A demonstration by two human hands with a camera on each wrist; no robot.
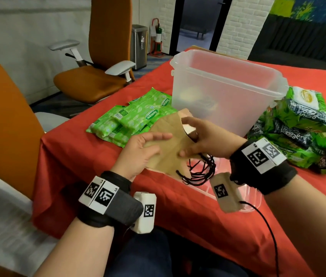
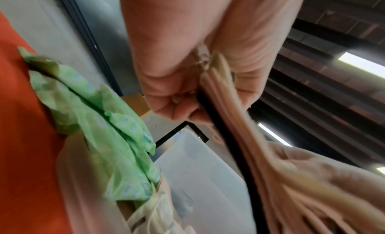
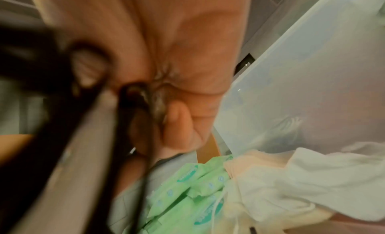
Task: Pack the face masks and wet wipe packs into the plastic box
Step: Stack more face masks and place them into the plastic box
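At six o'clock from the plastic box (image 1: 226, 84), my left hand (image 1: 140, 152) and right hand (image 1: 204, 138) both pinch the tan face masks (image 1: 170, 148); next I lift them into it

Bright, even indoor light in the head view; both wrist views are dimmer and motion-blurred.

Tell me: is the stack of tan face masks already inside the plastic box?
No: both the left hand and right hand hold the tan face masks in front of the plastic box, outside it.
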